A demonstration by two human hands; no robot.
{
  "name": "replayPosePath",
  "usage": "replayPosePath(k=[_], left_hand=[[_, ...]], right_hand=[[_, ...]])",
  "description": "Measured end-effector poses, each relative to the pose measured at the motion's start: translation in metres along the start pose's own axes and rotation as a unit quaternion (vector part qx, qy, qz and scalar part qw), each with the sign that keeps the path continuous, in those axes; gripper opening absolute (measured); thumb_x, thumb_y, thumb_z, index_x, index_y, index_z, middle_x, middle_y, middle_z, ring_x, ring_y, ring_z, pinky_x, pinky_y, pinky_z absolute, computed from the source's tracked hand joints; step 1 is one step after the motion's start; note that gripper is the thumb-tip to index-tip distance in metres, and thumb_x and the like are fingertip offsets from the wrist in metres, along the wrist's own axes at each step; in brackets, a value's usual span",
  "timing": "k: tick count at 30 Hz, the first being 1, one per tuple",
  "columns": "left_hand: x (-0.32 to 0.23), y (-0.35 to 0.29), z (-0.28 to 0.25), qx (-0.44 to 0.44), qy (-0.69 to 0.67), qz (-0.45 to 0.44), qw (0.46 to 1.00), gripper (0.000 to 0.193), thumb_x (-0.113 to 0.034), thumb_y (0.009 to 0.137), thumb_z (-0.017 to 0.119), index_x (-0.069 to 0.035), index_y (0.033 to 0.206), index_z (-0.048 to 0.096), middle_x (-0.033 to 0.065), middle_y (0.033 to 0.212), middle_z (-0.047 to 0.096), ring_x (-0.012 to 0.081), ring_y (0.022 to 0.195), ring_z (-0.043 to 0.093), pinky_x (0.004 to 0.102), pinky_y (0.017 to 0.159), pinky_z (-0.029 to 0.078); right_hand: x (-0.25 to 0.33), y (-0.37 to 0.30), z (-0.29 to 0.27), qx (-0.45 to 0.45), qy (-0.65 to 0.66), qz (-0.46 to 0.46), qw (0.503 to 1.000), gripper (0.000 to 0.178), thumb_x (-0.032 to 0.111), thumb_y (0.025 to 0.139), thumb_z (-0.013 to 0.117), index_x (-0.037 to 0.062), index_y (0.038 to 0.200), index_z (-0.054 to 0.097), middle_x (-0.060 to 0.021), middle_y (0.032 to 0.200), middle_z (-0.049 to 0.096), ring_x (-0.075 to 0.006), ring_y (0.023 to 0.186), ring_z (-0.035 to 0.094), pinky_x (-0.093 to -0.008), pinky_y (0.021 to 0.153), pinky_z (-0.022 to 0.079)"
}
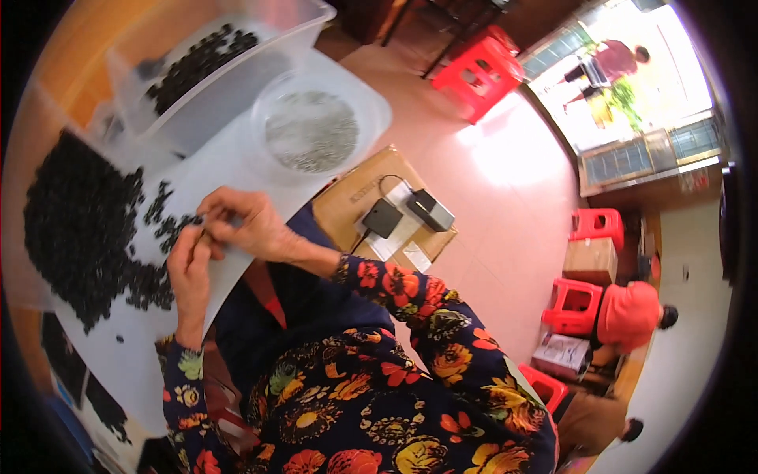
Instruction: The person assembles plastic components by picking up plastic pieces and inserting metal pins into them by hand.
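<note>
My left hand point(189, 268) and my right hand point(251, 225) meet over the edge of the white table point(146, 359). Fingertips on both hands are pinched together around something too small to make out. Right beside them, a scatter of small black parts point(160, 207) lies on the tabletop. Farther left spreads a large heap of the same black pieces point(79, 229). Beyond my right hand, a round clear bowl point(259, 118) holds many thin silvery pieces point(312, 133).
A clear plastic bin point(229, 93) with more black parts stands at the far left. Right of the table, a cardboard box point(347, 193) carries black adapters point(382, 218). Red stools point(479, 75) and seated people point(629, 316) are farther right; another person point(614, 62) is outside the doorway.
</note>
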State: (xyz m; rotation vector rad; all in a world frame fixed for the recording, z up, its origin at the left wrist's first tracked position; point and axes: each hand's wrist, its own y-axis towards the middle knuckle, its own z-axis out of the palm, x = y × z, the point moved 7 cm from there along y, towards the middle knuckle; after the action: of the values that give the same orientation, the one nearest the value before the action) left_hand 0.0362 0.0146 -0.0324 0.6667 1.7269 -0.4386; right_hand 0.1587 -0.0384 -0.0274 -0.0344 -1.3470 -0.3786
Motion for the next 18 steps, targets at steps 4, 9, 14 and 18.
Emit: replayPosePath(k=[4,9,14,18], left_hand=[[0.002,-0.001,0.004,-0.005,-0.062,-0.003,0.998,0.012,-0.010,0.090,0.047,-0.002,0.085,0.056,-0.0015,0.070,0.050,0.0070,0.066,0.044,0.0221,0.061,0.037],[0.007,0.001,-0.001,-0.020,-0.124,-0.027,0.992,0.014,-0.012,0.093,0.049,-0.004,0.084,0.057,-0.0036,0.071,0.048,0.0032,0.066,0.039,0.0186,0.058,0.029],[0.006,0.002,0.002,-0.022,-0.118,-0.040,0.992,0.014,-0.013,0.093,0.050,-0.005,0.084,0.057,-0.0047,0.070,0.047,0.0019,0.065,0.037,0.0182,0.057,0.026],[0.002,0.002,0.001,-0.028,-0.113,-0.015,0.993,0.014,-0.012,0.093,0.049,-0.004,0.084,0.056,-0.0035,0.069,0.046,0.0047,0.066,0.039,0.0198,0.060,0.029]], right_hand=[[0.003,-0.002,-0.003,-0.030,-0.025,-0.016,0.999,0.014,-0.001,0.085,0.057,-0.0007,0.098,0.059,-0.0029,0.074,0.063,-0.0061,0.068,0.056,-0.0231,0.067,0.048],[-0.002,0.005,0.003,0.012,0.045,0.053,0.998,0.011,-0.002,0.086,0.057,-0.0040,0.096,0.058,-0.0040,0.073,0.063,-0.0077,0.065,0.058,-0.0226,0.063,0.048],[-0.002,0.007,-0.001,0.030,0.008,0.009,0.999,0.005,0.001,0.088,0.057,-0.0045,0.087,0.057,-0.0046,0.070,0.062,-0.0087,0.064,0.059,-0.0247,0.059,0.049],[0.003,0.008,0.002,0.028,-0.010,0.021,0.999,0.010,0.004,0.088,0.059,-0.0034,0.082,0.056,-0.0059,0.067,0.061,-0.0095,0.062,0.059,-0.0262,0.058,0.048]])
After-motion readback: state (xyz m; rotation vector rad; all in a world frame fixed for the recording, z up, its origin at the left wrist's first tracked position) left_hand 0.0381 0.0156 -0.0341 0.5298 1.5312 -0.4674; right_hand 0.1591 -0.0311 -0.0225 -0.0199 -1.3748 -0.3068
